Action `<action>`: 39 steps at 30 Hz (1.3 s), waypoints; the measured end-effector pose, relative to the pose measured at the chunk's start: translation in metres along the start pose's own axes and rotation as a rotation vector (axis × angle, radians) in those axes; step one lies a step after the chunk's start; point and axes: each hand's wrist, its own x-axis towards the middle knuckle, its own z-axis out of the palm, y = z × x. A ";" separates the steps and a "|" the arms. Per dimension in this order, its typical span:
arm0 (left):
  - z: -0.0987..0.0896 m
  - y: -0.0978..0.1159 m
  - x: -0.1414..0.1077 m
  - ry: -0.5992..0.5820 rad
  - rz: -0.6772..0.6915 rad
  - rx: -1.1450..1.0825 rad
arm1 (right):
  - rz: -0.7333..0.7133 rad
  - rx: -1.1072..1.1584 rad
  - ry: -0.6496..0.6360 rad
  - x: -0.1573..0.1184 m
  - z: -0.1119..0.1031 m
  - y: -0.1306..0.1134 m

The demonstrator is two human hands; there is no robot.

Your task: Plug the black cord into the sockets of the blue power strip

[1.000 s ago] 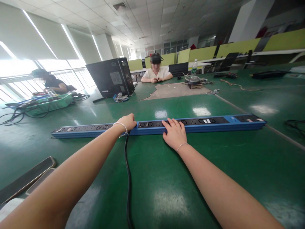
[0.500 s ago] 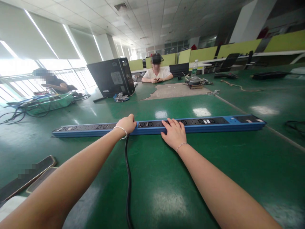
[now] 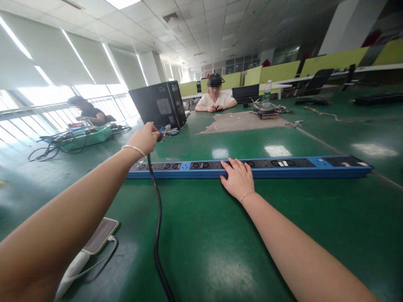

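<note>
A long blue power strip with black socket panels lies across the green table in front of me. My left hand is closed around a black plug, raised above the left part of the strip and apart from it. From below that hand a thick black power cord runs down to the bottom edge. My fingers hide most of the plug. Resting on the middle of the strip is my right hand, its fingers spread over the sockets and thumb at the near side.
A phone with a white cable lies at lower left. Farther back are a black computer case, gloves, a green basket with cables, and a bottle. One person sits opposite, another at the far left.
My left hand has lifted off the strip with the plug and moved up and left, uncovering a blue socket. My right hand stays on the strip. The view has shifted slightly.
</note>
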 end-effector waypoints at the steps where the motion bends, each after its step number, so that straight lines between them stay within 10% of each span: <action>1: 0.004 -0.015 0.000 0.007 -0.020 0.049 | 0.000 0.000 0.001 0.000 0.000 0.000; 8: 0.040 -0.075 -0.006 -0.245 -0.067 0.072 | 0.008 0.004 0.007 0.000 0.000 -0.001; 17: 0.086 -0.073 0.000 -0.381 -0.080 0.024 | 0.000 -0.008 0.019 0.000 0.001 0.000; 39: 0.104 -0.058 -0.015 -0.264 -0.049 0.168 | 0.005 -0.021 0.013 0.000 0.000 0.000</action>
